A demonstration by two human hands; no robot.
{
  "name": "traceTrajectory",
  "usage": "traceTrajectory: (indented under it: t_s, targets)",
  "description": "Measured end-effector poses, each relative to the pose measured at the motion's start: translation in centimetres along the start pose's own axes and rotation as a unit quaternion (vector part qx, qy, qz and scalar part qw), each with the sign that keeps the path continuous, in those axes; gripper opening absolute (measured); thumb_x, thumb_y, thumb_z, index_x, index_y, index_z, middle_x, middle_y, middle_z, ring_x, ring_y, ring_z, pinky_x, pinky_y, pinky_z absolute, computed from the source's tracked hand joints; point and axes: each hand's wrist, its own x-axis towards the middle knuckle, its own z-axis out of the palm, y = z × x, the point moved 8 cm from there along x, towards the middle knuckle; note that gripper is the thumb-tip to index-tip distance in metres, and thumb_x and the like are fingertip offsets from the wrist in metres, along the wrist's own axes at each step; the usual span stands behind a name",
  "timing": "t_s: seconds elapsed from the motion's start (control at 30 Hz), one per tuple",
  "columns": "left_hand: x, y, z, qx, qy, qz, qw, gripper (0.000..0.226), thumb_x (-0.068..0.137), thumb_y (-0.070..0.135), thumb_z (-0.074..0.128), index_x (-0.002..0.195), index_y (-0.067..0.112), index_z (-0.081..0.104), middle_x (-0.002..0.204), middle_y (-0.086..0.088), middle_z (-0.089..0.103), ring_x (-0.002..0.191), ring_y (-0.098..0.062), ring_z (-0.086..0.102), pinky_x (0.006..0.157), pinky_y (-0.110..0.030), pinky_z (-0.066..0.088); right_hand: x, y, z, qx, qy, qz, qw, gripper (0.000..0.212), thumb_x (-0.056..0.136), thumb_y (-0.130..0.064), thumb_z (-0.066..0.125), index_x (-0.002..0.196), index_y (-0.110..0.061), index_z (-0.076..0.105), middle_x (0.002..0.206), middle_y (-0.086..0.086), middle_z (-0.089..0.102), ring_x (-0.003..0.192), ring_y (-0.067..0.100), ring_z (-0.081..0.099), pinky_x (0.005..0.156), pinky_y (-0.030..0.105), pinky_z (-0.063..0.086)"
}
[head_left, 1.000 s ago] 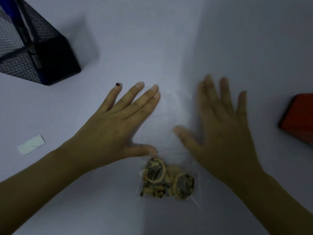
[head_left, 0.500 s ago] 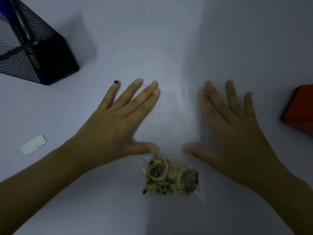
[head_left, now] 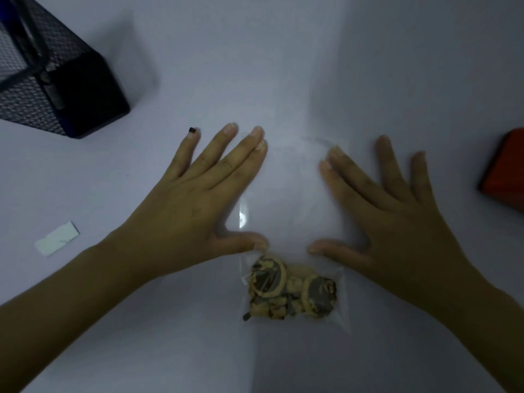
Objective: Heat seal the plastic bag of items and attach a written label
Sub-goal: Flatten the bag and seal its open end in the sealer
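A clear plastic bag (head_left: 289, 199) lies flat on the white table, its far end towards the top of the view. Several brown and tan items (head_left: 292, 290) sit bunched at its near end. My left hand (head_left: 192, 205) lies palm down with fingers spread along the bag's left edge, thumb tip just above the items. My right hand (head_left: 391, 217) lies flat in the same way along the bag's right edge, thumb pointing inward. Both hands press on the bag's empty upper part and grip nothing. A small white paper label (head_left: 56, 238) lies at the far left.
A black mesh holder (head_left: 54, 80) stands at the back left. A red object (head_left: 507, 171) is cut off by the right edge of the view. Bare table surface (head_left: 283, 52) stretches beyond the hands.
My right hand has slid outward to the right and flattened beside the bag, thumb now level with the left thumb. My left hand has barely moved.
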Motion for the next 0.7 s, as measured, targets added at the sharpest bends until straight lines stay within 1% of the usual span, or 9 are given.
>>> traceTrajectory:
  t_s: [0.03, 0.1, 0.17, 0.2, 0.23, 0.3, 0.37, 0.5, 0.7]
  targets:
    - [-0.1, 0.3, -0.4, -0.018, 0.014, -0.003, 1.0, 0.097, 0.085, 0.071, 0.037, 0.154, 0.012, 0.003, 0.163, -0.003, -0.001, 0.15, -0.024, -0.005, 0.12, -0.053, 0.0, 0.1, 0.0, 0.0, 0.002, -0.001, 0.0, 1.0, 0.092, 0.082, -0.078, 0.03, 0.151, -0.017, 0.024, 0.159, 0.0, 0.018, 0.146, 0.04, 0.007, 0.113, 0.065, 0.006]
    - [-0.4, 1.7, -1.6, -0.041, 0.062, 0.005, 0.997, 0.08, 0.092, 0.048, 0.043, 0.153, 0.009, 0.009, 0.162, -0.007, 0.006, 0.15, -0.027, 0.001, 0.121, -0.053, -0.001, 0.3, -0.1, -0.1, 0.005, 0.0, -0.002, 1.0, 0.092, 0.082, -0.078, 0.029, 0.151, -0.017, 0.023, 0.159, 0.0, 0.017, 0.146, 0.04, 0.007, 0.113, 0.066, 0.006]
    - [-0.2, 3.6, -2.4, -0.039, 0.107, 0.036, 0.993, 0.063, 0.097, 0.031, 0.04, 0.15, 0.004, 0.021, 0.159, -0.013, 0.018, 0.149, -0.028, 0.012, 0.121, -0.051, 0.003, 0.4, -0.2, 0.0, 0.006, -0.003, -0.005, 1.0, 0.092, 0.082, -0.078, 0.028, 0.151, -0.017, 0.022, 0.159, 0.0, 0.016, 0.146, 0.04, 0.006, 0.113, 0.066, 0.006]
    - [0.2, 4.2, -2.2, -0.035, 0.112, 0.048, 0.992, 0.058, 0.099, 0.029, 0.037, 0.149, 0.003, 0.026, 0.158, -0.014, 0.022, 0.147, -0.028, 0.017, 0.121, -0.049, 0.008, 0.4, -0.3, 0.0, 0.005, -0.005, -0.007, 1.0, 0.092, 0.082, -0.078, 0.027, 0.151, -0.017, 0.021, 0.16, 0.0, 0.016, 0.146, 0.04, 0.006, 0.113, 0.066, 0.006]
    - [0.6, 4.3, -1.8, -0.025, 0.103, 0.055, 0.993, 0.056, 0.1, 0.032, 0.035, 0.148, 0.003, 0.028, 0.157, -0.014, 0.024, 0.147, -0.027, 0.02, 0.121, -0.047, 0.013, 0.4, -0.2, 0.1, 0.004, -0.007, -0.008, 1.0, 0.092, 0.083, -0.078, 0.027, 0.152, -0.017, 0.02, 0.16, 0.001, 0.015, 0.146, 0.04, 0.006, 0.113, 0.065, 0.005]
    - [1.4, 3.7, -0.6, 0.02, 0.063, 0.056, 0.996, 0.064, 0.1, 0.044, 0.031, 0.15, 0.006, 0.024, 0.159, -0.011, 0.02, 0.147, -0.027, 0.019, 0.12, -0.048, 0.018, 0.2, -0.1, 0.1, 0.003, -0.006, -0.006, 1.0, 0.092, 0.083, -0.078, 0.027, 0.151, -0.017, 0.02, 0.16, 0.002, 0.016, 0.146, 0.04, 0.006, 0.113, 0.065, 0.006]
    - [1.7, 2.6, 0.1, 0.058, 0.027, 0.063, 0.996, 0.072, 0.098, 0.055, 0.027, 0.152, 0.009, 0.016, 0.161, -0.008, 0.013, 0.149, -0.024, 0.014, 0.12, -0.051, 0.017, 0.1, 0.0, 0.0, 0.004, -0.001, -0.004, 1.0, 0.092, 0.082, -0.078, 0.028, 0.151, -0.016, 0.023, 0.159, 0.002, 0.017, 0.146, 0.04, 0.008, 0.113, 0.065, 0.007]
    - [1.5, 1.6, -0.2, 0.079, -0.003, 0.079, 0.994, 0.086, 0.092, 0.069, 0.023, 0.154, 0.013, 0.004, 0.162, -0.004, 0.003, 0.15, -0.02, 0.006, 0.12, -0.053, 0.012, 0.1, 0.0, 0.0, 0.001, -0.006, -0.005, 1.0, 0.092, 0.082, -0.077, 0.031, 0.151, -0.016, 0.023, 0.159, 0.001, 0.018, 0.146, 0.039, 0.008, 0.114, 0.064, 0.007]
    - [1.1, -0.3, -0.7, 0.071, -0.029, 0.031, 0.997, 0.117, 0.072, 0.09, 0.025, 0.152, 0.011, -0.008, 0.162, -0.006, -0.009, 0.15, -0.022, -0.006, 0.121, -0.053, 0.006, 0.0, 0.0, 0.2, 0.005, -0.021, -0.009, 1.0, 0.094, 0.081, -0.078, 0.032, 0.151, -0.017, 0.021, 0.16, -0.001, 0.016, 0.147, 0.036, 0.006, 0.115, 0.061, 0.004]
